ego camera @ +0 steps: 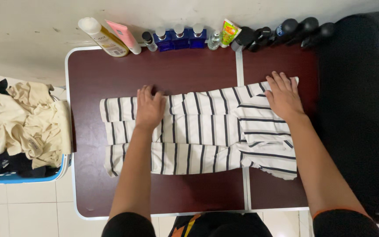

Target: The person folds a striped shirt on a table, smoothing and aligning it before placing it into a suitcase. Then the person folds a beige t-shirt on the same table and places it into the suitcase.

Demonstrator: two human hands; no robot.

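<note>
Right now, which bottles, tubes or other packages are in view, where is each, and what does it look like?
Tall bottle: back left, lying tilted, yellow with white cap.
Pink tube: beside it, slanted.
Three blue bottles: back centre, squarish with silver caps.
Green tube: right of them, orange patch.
Black bottles: back right, dark.

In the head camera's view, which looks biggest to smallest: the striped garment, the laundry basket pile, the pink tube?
1. Striped garment, spread across the table.
2. Pile of cream clothes in the basket; partly cut off by the edge, so unsure.
3. Pink tube, clearly smallest.
</note>
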